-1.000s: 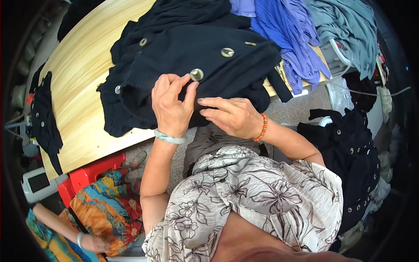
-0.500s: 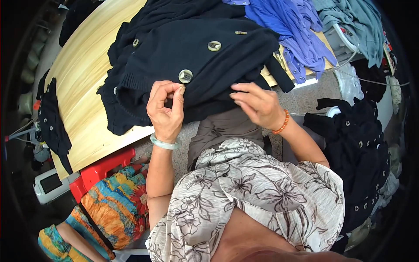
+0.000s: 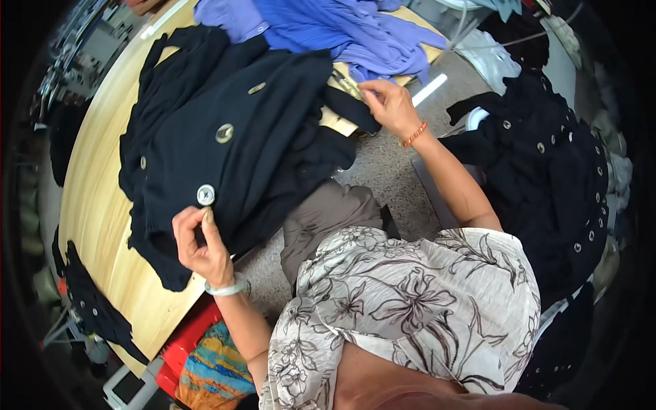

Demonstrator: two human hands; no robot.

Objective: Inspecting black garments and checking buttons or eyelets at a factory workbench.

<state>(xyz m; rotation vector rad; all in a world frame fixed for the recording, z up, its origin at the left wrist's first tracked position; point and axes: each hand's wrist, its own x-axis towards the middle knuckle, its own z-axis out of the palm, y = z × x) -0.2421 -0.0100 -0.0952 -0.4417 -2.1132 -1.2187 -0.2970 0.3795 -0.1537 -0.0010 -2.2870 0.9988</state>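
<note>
A black knit cardigan [image 3: 184, 164] with large buttons is spread over the wooden table. My left hand [image 3: 200, 242] is closed in a pinch on the knit at the lower edge of a round pale button [image 3: 206, 195]. Another large button [image 3: 224, 132] shows farther up the cloth. Out to the right, my right hand [image 3: 389, 108] is raised beside the cardigan's black sleeve end. Its thumb and fingers are pressed together, and anything between them is too small to make out. Near its fingertips, small gold-coloured pieces [image 3: 346, 82] lie at the table's edge.
Purple-blue garments [image 3: 321, 31] are heaped at the table's far side. A pile of black buttoned garments [image 3: 547, 164] stands to my right. Another black garment [image 3: 96, 301] hangs over the wooden table's [image 3: 102, 205] left edge. A red stool [image 3: 195, 335] and colourful cloth [image 3: 215, 365] are at lower left.
My right hand has moved away from the cardigan, out toward the far right. The view has shifted, so the cardigan and my left hand appear farther left. My left hand still pinches by the button.
</note>
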